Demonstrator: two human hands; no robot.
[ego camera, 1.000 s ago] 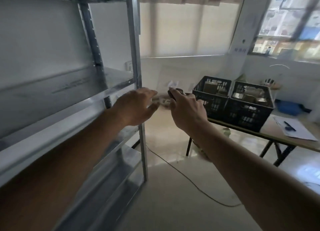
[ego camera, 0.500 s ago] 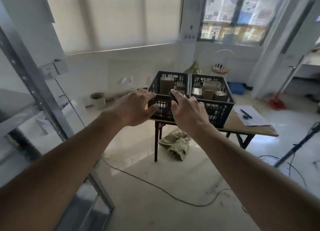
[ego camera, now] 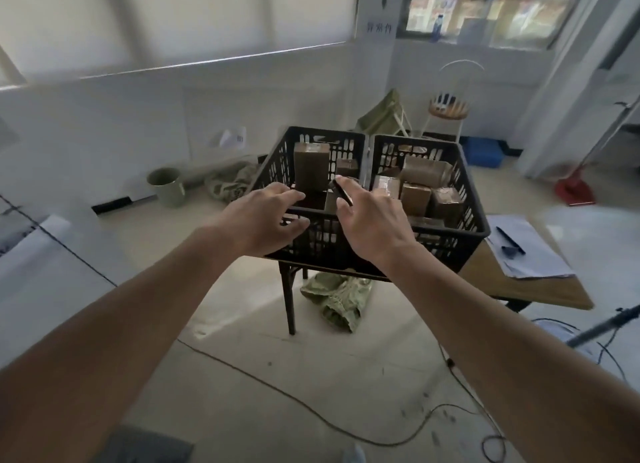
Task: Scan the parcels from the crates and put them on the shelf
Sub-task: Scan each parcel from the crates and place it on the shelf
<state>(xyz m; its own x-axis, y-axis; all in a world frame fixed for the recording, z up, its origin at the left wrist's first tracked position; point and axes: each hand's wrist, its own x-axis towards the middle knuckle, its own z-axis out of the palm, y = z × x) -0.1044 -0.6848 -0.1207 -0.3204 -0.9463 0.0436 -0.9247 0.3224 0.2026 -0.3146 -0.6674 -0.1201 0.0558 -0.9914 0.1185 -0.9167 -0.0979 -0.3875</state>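
Wall sign (ego camera: 379, 28) writing too blurred to read. Left hand (ego camera: 265, 220) grip spread, holding nothing; right hand (ego camera: 372, 221) grip pinches black scanner (ego camera: 341, 192) over 2 crates (ego camera: 467, 220) w/ parcels (ego camera: 311, 166) at bench (ego camera: 526, 289) left end.

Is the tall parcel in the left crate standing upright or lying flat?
Upright. The tall parcel stands on its end in the left crate, its top rising to about the crate's rim, above the lower parcels beside it.

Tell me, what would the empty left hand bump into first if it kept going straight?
Probably the tall brown cardboard parcel standing in the left black plastic crate; the left hand points at it, though depth is unclear.
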